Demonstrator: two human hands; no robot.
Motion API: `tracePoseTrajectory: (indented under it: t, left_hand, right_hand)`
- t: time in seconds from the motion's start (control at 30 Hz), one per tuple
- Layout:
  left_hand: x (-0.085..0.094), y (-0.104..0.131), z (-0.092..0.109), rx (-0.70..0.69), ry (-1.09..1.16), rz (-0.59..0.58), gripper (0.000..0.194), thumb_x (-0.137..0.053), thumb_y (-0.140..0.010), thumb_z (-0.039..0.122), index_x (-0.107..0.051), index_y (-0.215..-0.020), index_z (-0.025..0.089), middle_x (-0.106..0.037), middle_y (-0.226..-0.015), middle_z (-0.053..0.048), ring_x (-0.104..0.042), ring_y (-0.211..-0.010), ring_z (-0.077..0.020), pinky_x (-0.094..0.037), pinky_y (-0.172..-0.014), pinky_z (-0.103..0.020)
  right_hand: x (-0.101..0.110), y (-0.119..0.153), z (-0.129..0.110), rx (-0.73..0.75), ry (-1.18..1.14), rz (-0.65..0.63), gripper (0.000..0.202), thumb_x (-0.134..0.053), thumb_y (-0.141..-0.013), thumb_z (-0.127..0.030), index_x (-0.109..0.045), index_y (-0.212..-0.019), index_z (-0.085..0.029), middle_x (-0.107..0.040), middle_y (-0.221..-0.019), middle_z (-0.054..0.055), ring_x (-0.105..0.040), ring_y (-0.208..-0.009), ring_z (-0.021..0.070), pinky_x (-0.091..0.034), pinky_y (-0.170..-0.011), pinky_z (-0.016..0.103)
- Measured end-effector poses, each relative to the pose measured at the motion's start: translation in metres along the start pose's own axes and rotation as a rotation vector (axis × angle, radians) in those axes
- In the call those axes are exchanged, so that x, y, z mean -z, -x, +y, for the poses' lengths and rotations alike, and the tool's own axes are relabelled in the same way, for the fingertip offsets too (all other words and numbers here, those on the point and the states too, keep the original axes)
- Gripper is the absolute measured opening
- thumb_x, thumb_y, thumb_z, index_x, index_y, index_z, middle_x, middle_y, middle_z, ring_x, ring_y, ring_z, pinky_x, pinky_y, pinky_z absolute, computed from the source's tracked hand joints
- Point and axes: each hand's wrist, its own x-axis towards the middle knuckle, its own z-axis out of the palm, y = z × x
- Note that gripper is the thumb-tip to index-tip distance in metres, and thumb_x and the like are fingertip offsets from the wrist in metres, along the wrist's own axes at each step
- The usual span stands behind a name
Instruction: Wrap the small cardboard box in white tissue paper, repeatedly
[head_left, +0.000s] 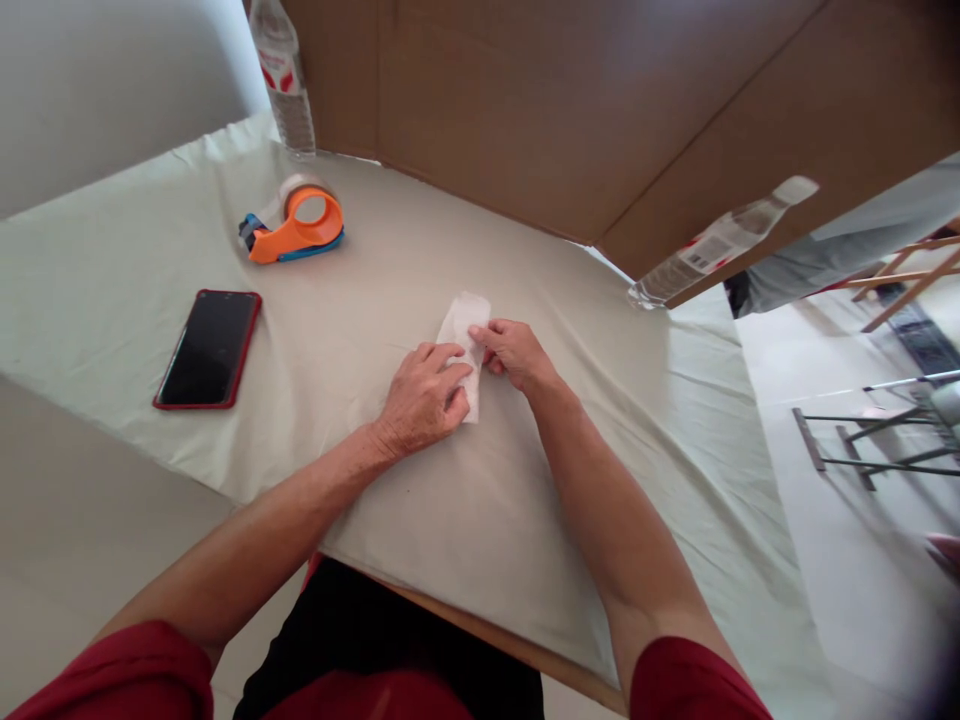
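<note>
The left hand (429,395) lies loosely spread over a folded white paper tissue (466,308); the right hand (514,350) pinches its right edge; it seems light, soft, tearable, best held by its edges.

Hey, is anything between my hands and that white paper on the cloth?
Nothing visible: your left hand and right hand both touch the white paper. The tape dispenser and phone lie off to the left.

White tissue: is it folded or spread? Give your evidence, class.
Folded, it seems: the white tissue lies as a narrow strip, the left hand on it, the right hand at its edge.
</note>
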Motion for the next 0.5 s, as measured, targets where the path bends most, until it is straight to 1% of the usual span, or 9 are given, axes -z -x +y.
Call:
tracePoseTrajectory:
  t: [0.1, 0.17, 0.23, 0.33, 0.4, 0.5]
  left_hand:
    - [0.0, -0.001, 0.002, -0.013, 0.005, -0.001, 0.037, -0.054, -0.081, 0.013, -0.072, -0.113, 0.016, -0.068, -0.13, -0.013, -0.057, -0.114, -0.0304, -0.049, -0.097, -0.045]
    - [0.0, -0.001, 0.002, -0.009, 0.021, -0.035, 0.037, -0.052, -0.082, 0.013, -0.071, -0.114, 0.016, -0.072, -0.123, -0.012, -0.058, -0.113, -0.03, -0.049, -0.097, -0.046]
    - [-0.001, -0.001, 0.001, 0.008, 0.045, -0.068, 0.035, -0.05, -0.084, 0.015, -0.072, -0.113, 0.016, -0.075, -0.113, -0.011, -0.06, -0.107, -0.0289, -0.05, -0.096, -0.046]
    - [-0.002, -0.001, -0.001, 0.027, 0.07, -0.076, 0.035, -0.05, -0.085, 0.016, -0.071, -0.113, 0.017, -0.076, -0.109, -0.01, -0.061, -0.101, -0.0277, -0.051, -0.094, -0.044]
    - [-0.002, -0.001, -0.002, 0.024, 0.077, -0.068, 0.035, -0.05, -0.085, 0.016, -0.071, -0.113, 0.017, -0.076, -0.109, -0.01, -0.06, -0.101, -0.0277, -0.051, -0.094, -0.044]
    - [-0.003, 0.0, -0.002, 0.016, 0.084, -0.054, 0.034, -0.049, -0.085, 0.016, -0.071, -0.112, 0.016, -0.075, -0.11, -0.011, -0.06, -0.103, -0.0282, -0.051, -0.095, -0.045]
  right_hand:
    - [-0.004, -0.005, -0.004, 0.003, 0.0, -0.032, 0.034, -0.082, -0.066, -0.039, -0.055, -0.063, -0.019, -0.045, -0.048, -0.007, -0.034, -0.042, 0.0059, -0.023, -0.039, 0.022]
    - [-0.007, -0.007, -0.002, 0.054, -0.002, 0.0, 0.027, -0.077, -0.066, -0.033, -0.054, -0.062, -0.019, -0.044, -0.051, -0.007, -0.034, -0.047, 0.0064, -0.024, -0.042, 0.022]
    - [-0.01, -0.009, 0.001, 0.123, 0.004, 0.052, 0.024, -0.072, -0.067, -0.031, -0.051, -0.06, -0.02, -0.043, -0.054, -0.007, -0.034, -0.052, 0.0072, -0.026, -0.046, 0.023]
    - [-0.014, -0.01, 0.004, 0.194, -0.01, 0.074, 0.023, -0.07, -0.066, -0.033, -0.051, -0.061, -0.02, -0.045, -0.059, -0.006, -0.038, -0.057, 0.0088, -0.029, -0.051, 0.024]
    - [-0.014, -0.009, 0.003, 0.203, -0.056, 0.041, 0.022, -0.07, -0.066, -0.036, -0.056, -0.067, -0.02, -0.049, -0.063, -0.005, -0.041, -0.059, 0.0102, -0.033, -0.054, 0.024]
    - [-0.015, -0.005, -0.001, 0.228, -0.143, 0.0, 0.025, -0.071, -0.067, -0.04, -0.062, -0.078, -0.019, -0.056, -0.069, -0.003, -0.047, -0.064, 0.0121, -0.04, -0.059, 0.026]
